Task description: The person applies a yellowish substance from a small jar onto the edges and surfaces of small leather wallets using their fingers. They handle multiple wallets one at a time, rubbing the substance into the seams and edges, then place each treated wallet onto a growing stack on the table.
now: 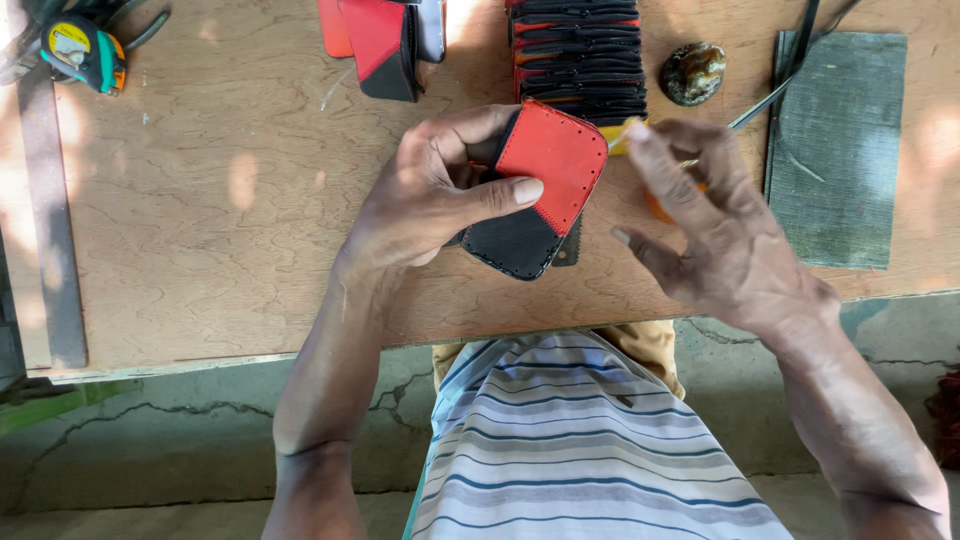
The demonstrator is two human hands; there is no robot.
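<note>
My left hand (430, 195) grips a small red-and-black stitched leather pouch (535, 190) just above the wooden tabletop (220, 200), thumb pressed across its red flap, fingers curled behind it. My right hand (715, 225) hovers just beside the pouch's right edge, fingers spread loosely; its fingertips seem to pinch something thin and yellowish, but I cannot tell what. A stack of similar black-and-red pieces (578, 60) lies beyond, next to a rounded brownish stone (692, 72).

Tape measure (85, 50) cut by upper-left edge — red-black pieces (385, 35) cropped at top; right hand (715, 225) hides orange tool, kind unclear.
</note>
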